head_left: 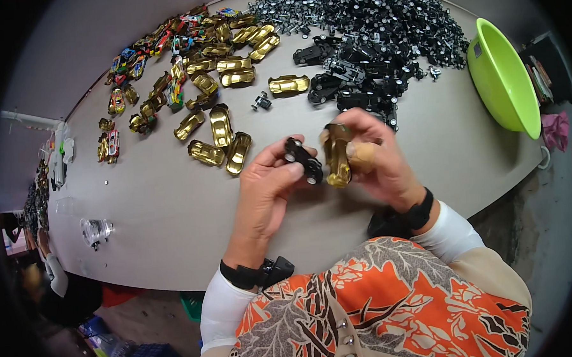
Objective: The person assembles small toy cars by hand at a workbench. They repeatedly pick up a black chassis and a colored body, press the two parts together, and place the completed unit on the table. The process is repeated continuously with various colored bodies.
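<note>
Over the near part of the table (pixel 167 241), my left hand (pixel 261 191) pinches a black toy car chassis (pixel 304 161) with small wheels, tilted between thumb and fingers. Close beside it, my right hand (pixel 382 150) grips a gold toy car body (pixel 337 158), its thumb wrapped in a tan bandage. A narrow gap separates the two parts. Several gold car bodies (pixel 221 125) lie just left of my left hand. Beyond my right hand is a cluster of black chassis (pixel 358 99), and a small wheeled piece (pixel 261 101) rests between the groups.
A large heap of wheeled black pieces (pixel 381 15) covers the far side. Multicoloured toy cars (pixel 158 37) are piled at the far left. A lime-green basin (pixel 505 79) stands at the right edge. Left lies a clear plastic cup (pixel 97 231); another person's arm (pixel 55 271) shows beyond.
</note>
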Available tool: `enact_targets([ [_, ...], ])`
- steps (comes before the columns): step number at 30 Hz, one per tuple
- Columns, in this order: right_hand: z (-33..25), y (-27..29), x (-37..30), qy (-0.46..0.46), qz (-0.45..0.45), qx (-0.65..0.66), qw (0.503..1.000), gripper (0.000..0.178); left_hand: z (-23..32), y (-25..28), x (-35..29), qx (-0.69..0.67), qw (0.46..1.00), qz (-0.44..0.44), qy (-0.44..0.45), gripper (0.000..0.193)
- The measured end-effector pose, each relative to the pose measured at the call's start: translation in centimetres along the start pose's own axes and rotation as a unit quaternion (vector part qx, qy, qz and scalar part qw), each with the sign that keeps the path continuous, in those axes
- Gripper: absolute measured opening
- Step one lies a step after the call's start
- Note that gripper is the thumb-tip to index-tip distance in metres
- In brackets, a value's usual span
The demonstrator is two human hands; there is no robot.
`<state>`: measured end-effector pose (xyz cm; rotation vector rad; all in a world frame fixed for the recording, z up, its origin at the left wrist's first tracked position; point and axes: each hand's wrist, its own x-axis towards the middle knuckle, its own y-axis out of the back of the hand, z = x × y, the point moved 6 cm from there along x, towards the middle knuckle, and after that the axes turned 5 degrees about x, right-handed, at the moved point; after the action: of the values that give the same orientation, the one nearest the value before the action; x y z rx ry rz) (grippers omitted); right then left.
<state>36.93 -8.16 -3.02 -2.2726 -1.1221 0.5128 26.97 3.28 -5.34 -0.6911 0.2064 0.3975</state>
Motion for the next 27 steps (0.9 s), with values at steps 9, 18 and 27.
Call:
enact_targets([
  [9, -1.7, -1.7, -1.4, 0.146, -0.008, -0.19, 0.971, 0.041, 0.5, 0.4, 0.1, -0.056, 0.998, -0.038, -0.017, 0.046],
  [18, -1.8, -1.9, -1.4, 0.186, 0.004, -0.283, 0.941, 0.038, 0.4, -0.1, -0.1, -0.041, 0.998, -0.052, -0.015, 0.043],
  [27, -1.6, -1.9, -1.2, 0.194, -0.003, -0.295, 0.935, 0.031, 0.0, -0.1, 0.0, -0.026, 0.998, -0.053, -0.001, 0.043],
])
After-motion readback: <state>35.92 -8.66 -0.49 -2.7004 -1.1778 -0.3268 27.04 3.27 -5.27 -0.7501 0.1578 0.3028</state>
